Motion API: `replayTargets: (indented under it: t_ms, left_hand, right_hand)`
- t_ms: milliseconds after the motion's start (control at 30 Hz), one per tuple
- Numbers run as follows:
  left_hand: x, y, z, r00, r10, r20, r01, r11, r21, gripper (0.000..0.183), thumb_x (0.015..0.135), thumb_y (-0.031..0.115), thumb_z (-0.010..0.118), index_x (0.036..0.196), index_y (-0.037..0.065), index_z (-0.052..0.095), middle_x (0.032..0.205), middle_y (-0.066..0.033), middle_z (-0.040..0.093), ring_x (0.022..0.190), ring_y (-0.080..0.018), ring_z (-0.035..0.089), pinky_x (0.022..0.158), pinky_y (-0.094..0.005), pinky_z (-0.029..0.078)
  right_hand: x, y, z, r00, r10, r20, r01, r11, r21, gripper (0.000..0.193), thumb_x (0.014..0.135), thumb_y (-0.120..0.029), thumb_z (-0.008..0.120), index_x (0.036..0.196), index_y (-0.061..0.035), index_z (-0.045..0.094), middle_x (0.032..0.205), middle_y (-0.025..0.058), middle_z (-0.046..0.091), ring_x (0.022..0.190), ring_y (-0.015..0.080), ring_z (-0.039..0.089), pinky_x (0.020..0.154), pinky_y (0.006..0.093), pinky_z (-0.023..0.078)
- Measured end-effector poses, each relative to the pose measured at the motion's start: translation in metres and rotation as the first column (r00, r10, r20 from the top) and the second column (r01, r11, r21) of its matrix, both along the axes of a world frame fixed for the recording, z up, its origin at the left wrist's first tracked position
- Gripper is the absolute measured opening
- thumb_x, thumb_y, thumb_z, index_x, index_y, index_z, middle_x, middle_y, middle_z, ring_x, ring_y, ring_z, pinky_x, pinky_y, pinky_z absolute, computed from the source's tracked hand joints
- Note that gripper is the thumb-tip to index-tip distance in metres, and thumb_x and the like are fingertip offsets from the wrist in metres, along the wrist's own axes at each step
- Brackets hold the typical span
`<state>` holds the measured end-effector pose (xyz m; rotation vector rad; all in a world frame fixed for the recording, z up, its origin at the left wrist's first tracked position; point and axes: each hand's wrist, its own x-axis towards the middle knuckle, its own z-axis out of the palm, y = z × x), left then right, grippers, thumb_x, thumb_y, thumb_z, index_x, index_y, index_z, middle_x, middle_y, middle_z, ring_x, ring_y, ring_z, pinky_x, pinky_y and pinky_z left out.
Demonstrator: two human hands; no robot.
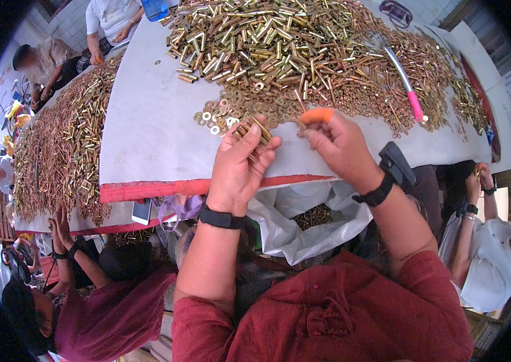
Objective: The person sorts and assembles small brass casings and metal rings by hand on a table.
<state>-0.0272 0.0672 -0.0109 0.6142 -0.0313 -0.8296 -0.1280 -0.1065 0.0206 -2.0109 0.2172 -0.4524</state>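
Note:
My left hand [244, 151] is closed around several brass-coloured metal sleeves [260, 129], held side by side over the near part of the table. To its right my right hand [337, 142], with an orange wrap [317, 115] on a finger, pinches a small piece too small to name. A thin copper-coloured shank shows just above those fingertips. Flat ring washers [225, 111] lie loose right beyond my hands. Behind them a large heap of brass-coloured tubes [255, 45] covers the table, and small nuts [382, 108] spread to the right.
A curved tool with a pink grip [413, 102] lies on the heap at right. An open white sack [273, 226] hangs below the table's red edge [207, 188]. Another heap [68, 145] covers the left table, with people around it. A phone [142, 211] is near my left forearm.

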Motion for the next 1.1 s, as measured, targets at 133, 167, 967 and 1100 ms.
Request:
replayTargets:
  t_ms: [133, 167, 967, 1100]
  left_hand:
    - [0.002, 0.004, -0.005, 0.994, -0.081, 0.067, 0.087, 0.992, -0.087, 0.027, 0.094, 0.015, 0.062, 0.118, 0.004, 0.057, 0.096, -0.0070, 0.066, 0.082, -0.0189, 0.069, 0.055, -0.0232, 0.054]
    - [0.001, 0.004, -0.005, 0.991, -0.099, 0.089, 0.106, 0.991, -0.079, 0.028, 0.093, 0.016, 0.063, 0.118, 0.004, 0.057, 0.097, -0.0067, 0.066, 0.081, -0.0174, 0.068, 0.055, -0.0230, 0.053]
    - [-0.024, -0.001, 0.009, 0.964, -0.239, 0.115, 0.228, 0.969, 0.096, 0.017, 0.097, 0.016, 0.057, 0.108, 0.003, 0.053, 0.084, -0.0086, 0.065, 0.052, -0.0100, 0.054, 0.043, -0.0212, 0.043]
    - [-0.015, 0.001, 0.004, 0.970, -0.137, 0.199, 0.101, 0.979, 0.179, 0.017, 0.096, 0.016, 0.058, 0.110, 0.006, 0.055, 0.086, -0.0074, 0.064, 0.056, -0.0095, 0.050, 0.044, -0.0205, 0.037]
  right_hand:
    - [-0.022, 0.024, 0.002, 0.998, -0.006, -0.061, 0.009, 0.999, 0.040, 0.021, 0.086, -0.010, 0.064, 0.105, -0.0009, 0.063, 0.076, 0.0080, 0.069, 0.063, 0.0108, 0.061, 0.058, 0.0265, 0.048]
    - [-0.025, 0.029, 0.003, 0.998, -0.008, -0.059, 0.011, 0.999, 0.037, 0.021, 0.086, -0.010, 0.064, 0.105, -0.0009, 0.063, 0.076, 0.0080, 0.069, 0.063, 0.0108, 0.061, 0.058, 0.0265, 0.048]
    - [-0.041, 0.008, 0.006, 0.988, -0.093, -0.123, 0.071, 0.983, -0.172, 0.042, 0.081, -0.013, 0.070, 0.121, -0.0059, 0.058, 0.079, 0.0084, 0.066, 0.062, 0.0196, 0.062, 0.059, 0.0315, 0.050]
    - [-0.038, -0.026, -0.016, 0.959, -0.246, -0.137, 0.131, 0.820, -0.557, 0.031, 0.081, -0.011, 0.068, 0.111, -0.0040, 0.063, 0.086, 0.0098, 0.065, 0.075, 0.0217, 0.063, 0.070, 0.0328, 0.051]
